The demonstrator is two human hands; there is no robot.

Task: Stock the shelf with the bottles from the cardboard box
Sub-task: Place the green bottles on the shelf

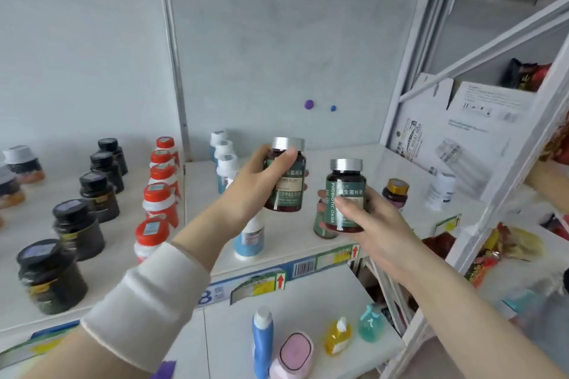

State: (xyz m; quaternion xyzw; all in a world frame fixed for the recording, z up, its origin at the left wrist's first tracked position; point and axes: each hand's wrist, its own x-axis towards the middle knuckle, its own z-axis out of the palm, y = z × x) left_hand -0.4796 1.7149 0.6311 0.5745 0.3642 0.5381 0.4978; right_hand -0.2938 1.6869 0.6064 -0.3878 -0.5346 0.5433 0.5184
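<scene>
Two bottles (289, 198), part-hidden, fill left hand (261, 181) and right hand (372, 224).

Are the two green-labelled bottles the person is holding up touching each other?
Apart. The head view shows a strip of white shelf between the left-hand bottle and the right-hand bottle.

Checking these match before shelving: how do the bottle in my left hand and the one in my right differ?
The left bottle is held higher than the right bottle. The left hand wraps its bottle's upper half, thumb below the cap; the right hand grips the right bottle low down. The right bottle shows PROBIOTIC OKRA lettering; the left bottle's visible face does not. Both have dark glass, silver caps, green labels.
</scene>
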